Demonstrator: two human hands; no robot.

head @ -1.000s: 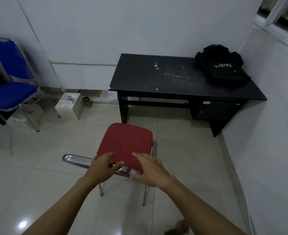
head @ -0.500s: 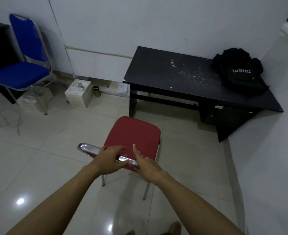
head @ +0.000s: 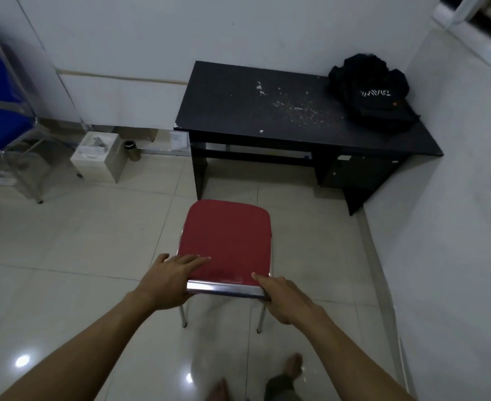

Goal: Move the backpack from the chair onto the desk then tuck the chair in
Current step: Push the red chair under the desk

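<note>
The chrome top rail of the red chair (head: 227, 241) is gripped at its ends by the left hand (head: 170, 280) and right hand (head: 286, 299), fingers curled over it. The chair is stood just short of the black desk (head: 267, 111), where the black backpack (head: 374, 94) is laid at the far right end.

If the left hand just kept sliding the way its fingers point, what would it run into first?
The left hand rests on the back edge of the red chair, fingers pointing up and right across the seat. Going straight on, it would cross the seat first; beyond that probably the black desk, though depth is hard to judge.
</note>
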